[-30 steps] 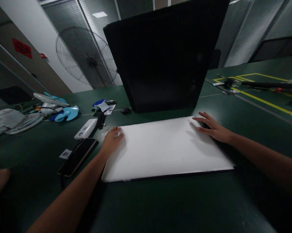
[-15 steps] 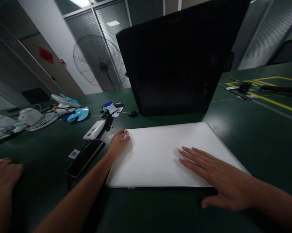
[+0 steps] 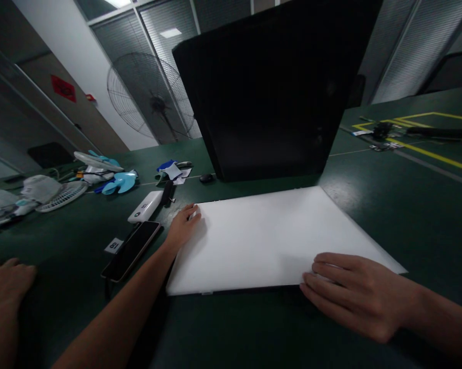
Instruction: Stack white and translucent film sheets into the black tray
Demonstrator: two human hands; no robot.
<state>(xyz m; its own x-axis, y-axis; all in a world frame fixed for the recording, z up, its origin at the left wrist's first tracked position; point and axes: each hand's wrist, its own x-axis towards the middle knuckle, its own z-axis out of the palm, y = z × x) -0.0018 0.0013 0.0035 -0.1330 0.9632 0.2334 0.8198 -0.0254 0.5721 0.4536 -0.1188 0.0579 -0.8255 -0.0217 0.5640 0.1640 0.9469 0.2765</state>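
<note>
A large white sheet (image 3: 246,236) lies on the green table, with a thin dark edge showing along its near side. At the sheet's far left corner, my left hand (image 3: 183,226) is closed, its fingers and thumb gathered at the corner. My right hand (image 3: 354,292) bends over the near edge towards the right, fingers curled and closed at the sheet; its thumb is hidden. The sheet's near right corner pokes out beyond this hand.
Behind the sheet stands a big black panel (image 3: 269,102), with a small black mouse (image 3: 207,178) beside it. Left are a phone (image 3: 133,252), a white device (image 3: 144,206), fan parts (image 3: 119,183) and another person's hand (image 3: 8,282). Cables (image 3: 426,131) lie far right.
My right hand has gone from lying flat over the sheet to curling its fingers at the near edge. My left hand stays at the corner. The view has shifted slightly.
</note>
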